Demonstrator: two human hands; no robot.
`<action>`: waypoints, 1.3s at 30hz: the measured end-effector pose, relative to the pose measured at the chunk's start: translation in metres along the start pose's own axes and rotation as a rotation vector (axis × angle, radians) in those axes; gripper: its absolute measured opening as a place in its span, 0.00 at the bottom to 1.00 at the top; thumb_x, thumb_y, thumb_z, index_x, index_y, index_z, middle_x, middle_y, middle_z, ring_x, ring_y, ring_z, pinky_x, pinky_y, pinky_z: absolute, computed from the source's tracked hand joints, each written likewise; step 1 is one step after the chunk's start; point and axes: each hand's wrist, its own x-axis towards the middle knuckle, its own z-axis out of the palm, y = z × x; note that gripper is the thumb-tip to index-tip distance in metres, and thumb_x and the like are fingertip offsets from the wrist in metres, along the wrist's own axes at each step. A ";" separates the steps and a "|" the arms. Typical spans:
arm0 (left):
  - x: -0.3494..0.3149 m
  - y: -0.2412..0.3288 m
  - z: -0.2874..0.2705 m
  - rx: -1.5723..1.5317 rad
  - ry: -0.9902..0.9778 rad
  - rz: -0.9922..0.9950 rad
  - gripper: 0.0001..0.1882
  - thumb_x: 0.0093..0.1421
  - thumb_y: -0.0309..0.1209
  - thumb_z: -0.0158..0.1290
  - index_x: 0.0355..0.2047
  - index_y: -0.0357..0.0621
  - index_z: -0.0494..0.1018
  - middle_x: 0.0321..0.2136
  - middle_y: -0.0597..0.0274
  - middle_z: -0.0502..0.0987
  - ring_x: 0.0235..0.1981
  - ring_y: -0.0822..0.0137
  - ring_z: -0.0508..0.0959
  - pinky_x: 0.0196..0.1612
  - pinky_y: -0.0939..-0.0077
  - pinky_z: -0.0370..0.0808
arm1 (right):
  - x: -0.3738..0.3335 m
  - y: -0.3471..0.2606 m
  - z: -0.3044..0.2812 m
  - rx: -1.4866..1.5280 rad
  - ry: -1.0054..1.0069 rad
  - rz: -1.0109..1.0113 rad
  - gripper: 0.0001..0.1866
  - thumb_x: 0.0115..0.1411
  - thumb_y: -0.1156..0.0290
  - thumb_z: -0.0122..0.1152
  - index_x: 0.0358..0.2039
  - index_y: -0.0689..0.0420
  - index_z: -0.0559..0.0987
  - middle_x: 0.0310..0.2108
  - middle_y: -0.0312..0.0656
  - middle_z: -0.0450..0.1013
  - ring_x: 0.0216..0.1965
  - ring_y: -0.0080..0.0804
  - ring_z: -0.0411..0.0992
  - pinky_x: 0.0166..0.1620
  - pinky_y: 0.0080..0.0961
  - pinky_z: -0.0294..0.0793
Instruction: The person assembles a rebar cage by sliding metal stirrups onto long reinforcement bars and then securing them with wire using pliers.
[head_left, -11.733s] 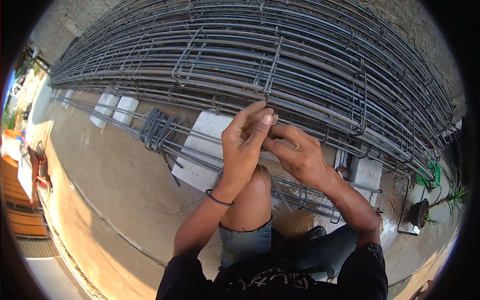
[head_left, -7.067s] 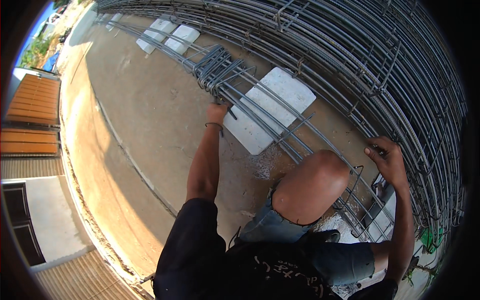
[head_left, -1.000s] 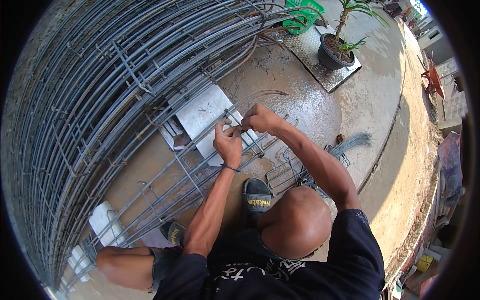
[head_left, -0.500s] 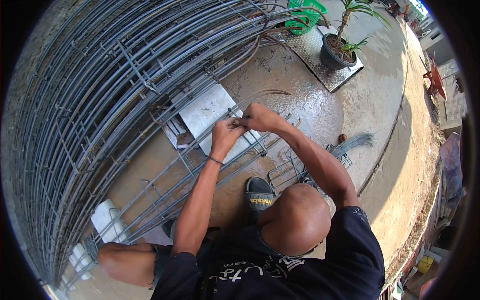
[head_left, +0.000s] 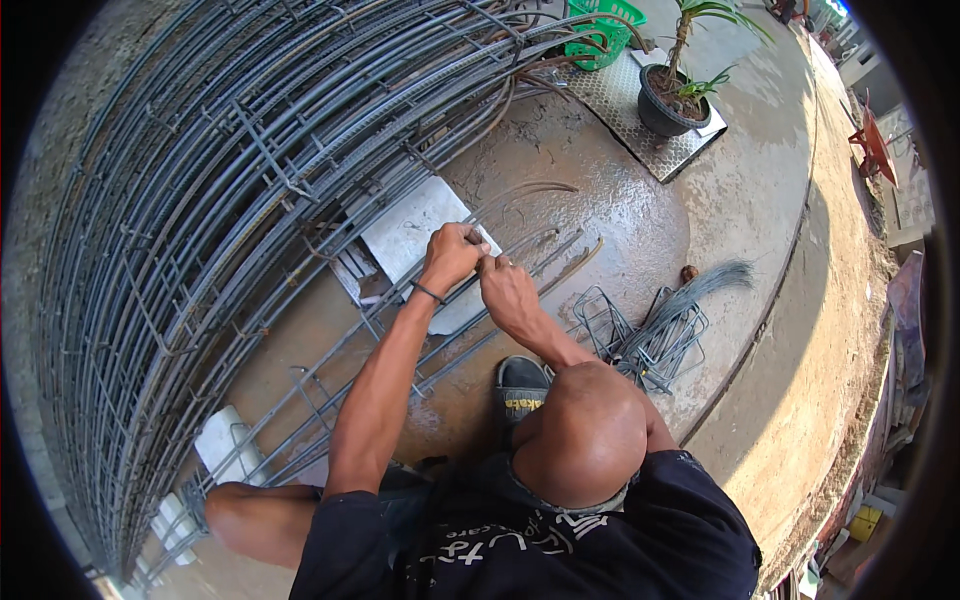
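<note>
My left hand [head_left: 453,257] and my right hand [head_left: 510,292] meet over a narrow cage of steel rebar [head_left: 585,256] running from lower left to upper right. Both are closed, fingertips pressed together at one of its bars. Whatever small thing they pinch is hidden by the fingers. A dark band circles my left wrist. Beneath the hands lies a pale grey slab [head_left: 410,232], partly covered by bars. To the right of the cage, bent steel stirrups [head_left: 652,375] lie on the floor with a bundle of thin tie wire [head_left: 712,283] across them.
A tall stack of rebar cages [head_left: 215,200] fills the left side. Far off stand a green plastic basket [head_left: 600,45] and a potted plant [head_left: 672,110] on a patterned metal sheet [head_left: 622,92]. White blocks [head_left: 226,445] sit under the bars at lower left. A red wheelbarrow [head_left: 873,145] stands far right.
My right hand has come down and nearer to me, turning at the wrist, with its elbow drawn in. My left hand has shifted slightly away and to the right. Both stay closed.
</note>
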 end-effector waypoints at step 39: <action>-0.049 -0.041 0.028 -0.331 0.444 0.022 0.15 0.53 0.33 0.54 0.37 0.35 0.77 0.26 0.51 0.80 0.29 0.60 0.80 0.35 0.70 0.75 | 0.060 0.032 -0.024 0.792 -0.576 1.049 0.17 0.52 0.58 0.66 0.22 0.61 0.77 0.18 0.43 0.73 0.14 0.29 0.71 0.18 0.24 0.73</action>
